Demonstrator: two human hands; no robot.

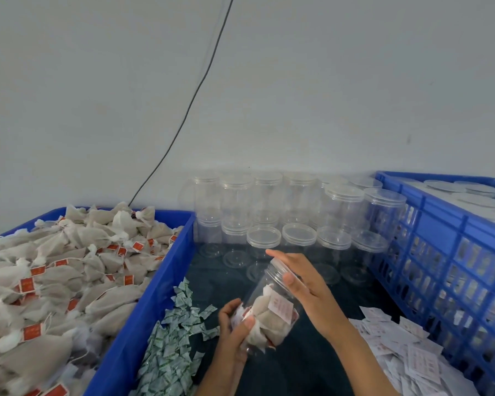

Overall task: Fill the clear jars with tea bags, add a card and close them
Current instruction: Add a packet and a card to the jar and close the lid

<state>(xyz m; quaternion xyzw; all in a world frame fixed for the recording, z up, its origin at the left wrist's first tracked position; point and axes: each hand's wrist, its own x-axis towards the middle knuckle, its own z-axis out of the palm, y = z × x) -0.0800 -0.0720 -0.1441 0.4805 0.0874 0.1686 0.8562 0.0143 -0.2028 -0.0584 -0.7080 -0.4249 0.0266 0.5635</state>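
Note:
A clear jar (266,310) tilts away from me over the dark table, holding several grey tea bags and a white card with red print. My left hand (235,324) grips the jar's base. My right hand (303,284) lies over the jar's mouth with straight fingers; whether a lid sits under it is hidden. Loose tea bags (55,281) with red tags fill the blue bin on the left. Loose cards (406,355) lie at the right.
Several closed empty jars (283,218) stand stacked against the wall behind the hands. A pile of small green-and-white sachets (175,347) lies beside the blue bin (143,332). A blue lattice crate (446,252) with filled jars stands on the right. A black cable hangs down the wall.

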